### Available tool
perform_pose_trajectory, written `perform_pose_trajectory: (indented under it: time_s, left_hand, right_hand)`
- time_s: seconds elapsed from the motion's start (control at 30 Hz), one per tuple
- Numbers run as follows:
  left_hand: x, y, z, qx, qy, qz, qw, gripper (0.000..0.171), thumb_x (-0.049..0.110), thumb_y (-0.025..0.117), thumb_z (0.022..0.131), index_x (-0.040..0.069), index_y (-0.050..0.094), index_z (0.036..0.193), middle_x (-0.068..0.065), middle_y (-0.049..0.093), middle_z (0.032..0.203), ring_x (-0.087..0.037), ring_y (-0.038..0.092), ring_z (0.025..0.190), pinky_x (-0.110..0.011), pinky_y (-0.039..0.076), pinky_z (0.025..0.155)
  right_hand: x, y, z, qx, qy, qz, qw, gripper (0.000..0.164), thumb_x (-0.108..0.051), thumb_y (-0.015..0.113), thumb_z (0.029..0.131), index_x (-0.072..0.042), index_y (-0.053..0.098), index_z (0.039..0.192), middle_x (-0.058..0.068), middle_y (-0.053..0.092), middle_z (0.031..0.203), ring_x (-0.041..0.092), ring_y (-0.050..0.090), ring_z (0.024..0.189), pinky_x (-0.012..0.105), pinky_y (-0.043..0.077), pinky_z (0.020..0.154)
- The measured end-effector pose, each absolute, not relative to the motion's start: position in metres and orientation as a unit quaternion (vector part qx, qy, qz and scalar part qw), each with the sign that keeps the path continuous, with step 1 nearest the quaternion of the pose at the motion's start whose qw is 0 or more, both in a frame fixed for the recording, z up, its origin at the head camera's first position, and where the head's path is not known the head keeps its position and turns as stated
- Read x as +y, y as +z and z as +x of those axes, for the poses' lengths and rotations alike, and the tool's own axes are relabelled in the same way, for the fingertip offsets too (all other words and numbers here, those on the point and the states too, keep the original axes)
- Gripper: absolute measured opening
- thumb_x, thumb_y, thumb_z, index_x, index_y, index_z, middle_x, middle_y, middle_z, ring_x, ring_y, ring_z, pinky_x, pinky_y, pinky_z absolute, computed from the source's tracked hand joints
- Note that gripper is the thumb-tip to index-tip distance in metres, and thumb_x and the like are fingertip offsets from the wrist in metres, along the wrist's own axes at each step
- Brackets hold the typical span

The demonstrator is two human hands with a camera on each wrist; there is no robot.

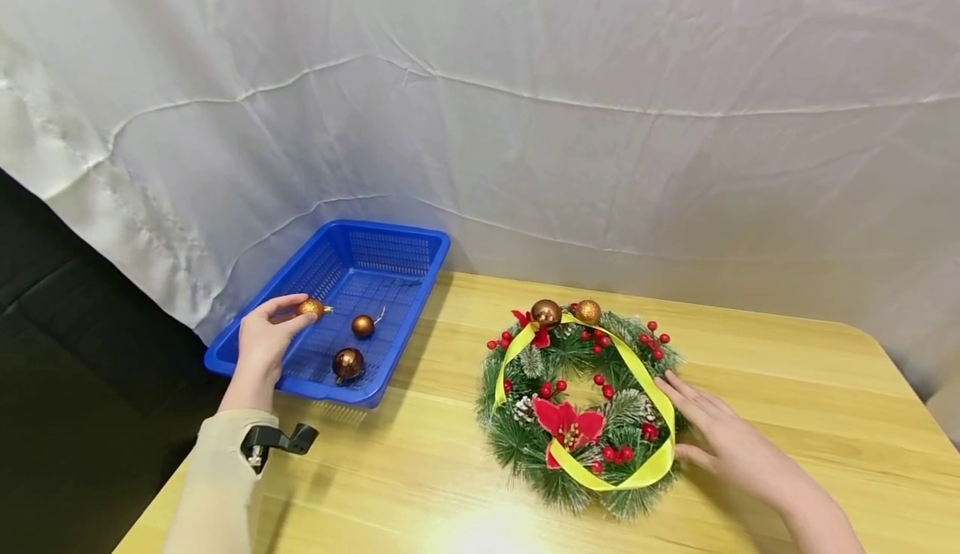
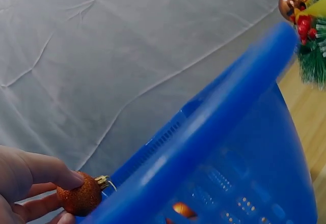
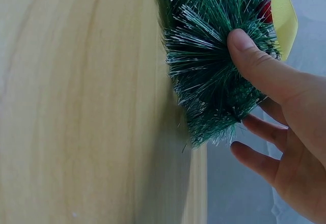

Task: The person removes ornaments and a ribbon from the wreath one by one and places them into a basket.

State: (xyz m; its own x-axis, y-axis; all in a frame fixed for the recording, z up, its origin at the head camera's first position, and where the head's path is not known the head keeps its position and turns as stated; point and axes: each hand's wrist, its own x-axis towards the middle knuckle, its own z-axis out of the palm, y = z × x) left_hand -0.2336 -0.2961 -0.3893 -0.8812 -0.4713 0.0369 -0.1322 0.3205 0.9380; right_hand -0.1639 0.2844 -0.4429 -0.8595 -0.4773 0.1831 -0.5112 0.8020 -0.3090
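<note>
My left hand pinches a glittery copper Christmas bauble with a gold cap between thumb and fingers, over the left side of the blue basket. Two shiny brown baubles, a smaller one and a larger one, lie on the basket floor. My right hand rests at the right edge of a green wreath, fingers extended. In the right wrist view its thumb lies against the needles. A yellow ribbon loops over the wreath, beside a red poinsettia.
At the wreath's top sit a shiny brown bauble and a glittery one. Red berries dot the greenery. A pale cloth hangs behind the wooden table. A black mount is strapped on the left wrist.
</note>
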Motion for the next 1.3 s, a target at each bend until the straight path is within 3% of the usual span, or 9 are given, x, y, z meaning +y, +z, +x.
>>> perform_pose_trajectory:
  time_s: [0.23,0.37,0.5,0.63,0.83,1.03,1.3]
  left_hand:
    - [-0.296,-0.389,-0.234,-0.829,-0.507,0.186,0.145,0.04,0.015,0.067,0.081,0.004,0.059,0.119,-0.014,0.056,0.119,-0.002,0.052,0.082,-0.017,0.042,0.072]
    - [-0.296,-0.391,-0.236,-0.836,-0.495,0.193,0.14,0.039,0.012,0.066,0.081,0.002,0.059,0.118,-0.016,0.056,0.12,-0.016,0.053,0.097,-0.021,0.042,0.074]
    - [-0.296,-0.394,-0.24,-0.837,-0.49,0.204,0.133,0.039,0.009,0.066,0.08,-0.001,0.059,0.117,-0.02,0.052,0.123,-0.028,0.046,0.113,-0.032,0.042,0.081]
    - [-0.295,-0.395,-0.241,-0.84,-0.482,0.212,0.13,0.04,0.007,0.065,0.079,-0.001,0.058,0.118,-0.02,0.049,0.127,-0.032,0.041,0.12,-0.041,0.04,0.089]
    - [-0.296,-0.394,-0.24,-0.838,-0.488,0.209,0.126,0.042,0.011,0.065,0.082,0.003,0.056,0.122,-0.018,0.049,0.129,-0.033,0.042,0.119,-0.045,0.04,0.094]
    - [-0.282,-0.384,-0.238,-0.828,-0.515,0.162,0.149,0.043,0.016,0.067,0.082,0.006,0.057,0.122,-0.013,0.051,0.127,-0.027,0.049,0.113,-0.042,0.042,0.092]
    - [-0.219,-0.361,-0.235,-0.808,-0.569,0.038,0.146,0.041,0.015,0.073,0.077,0.006,0.061,0.115,-0.012,0.06,0.112,-0.02,0.056,0.098,-0.017,0.046,0.072]
  right_hand:
    - [0.284,-0.443,-0.163,-0.947,0.179,0.262,0.049,0.083,-0.037,0.068,0.075,-0.019,0.026,0.144,0.011,0.023,0.148,0.044,0.034,0.122,0.062,0.034,0.091]
    - [0.283,-0.442,-0.163,-0.947,0.18,0.262,0.048,0.082,-0.037,0.067,0.076,-0.02,0.025,0.144,0.011,0.023,0.148,0.045,0.034,0.122,0.062,0.033,0.091]
    - [0.283,-0.441,-0.162,-0.946,0.181,0.263,0.048,0.082,-0.036,0.068,0.076,-0.02,0.025,0.144,0.012,0.023,0.147,0.045,0.034,0.122,0.062,0.033,0.091]
    - [0.283,-0.44,-0.162,-0.947,0.178,0.264,0.048,0.082,-0.037,0.068,0.076,-0.02,0.025,0.144,0.012,0.023,0.148,0.045,0.034,0.122,0.062,0.034,0.091]
    - [0.283,-0.441,-0.162,-0.948,0.176,0.262,0.047,0.083,-0.037,0.068,0.076,-0.021,0.024,0.144,0.011,0.023,0.148,0.044,0.033,0.123,0.061,0.034,0.092]
    - [0.283,-0.441,-0.161,-0.949,0.177,0.259,0.043,0.082,-0.038,0.067,0.077,-0.021,0.025,0.144,0.011,0.023,0.148,0.045,0.033,0.123,0.061,0.033,0.092]
    - [0.283,-0.442,-0.162,-0.947,0.177,0.262,0.048,0.081,-0.039,0.066,0.077,-0.02,0.025,0.144,0.012,0.024,0.147,0.044,0.033,0.123,0.061,0.033,0.091]
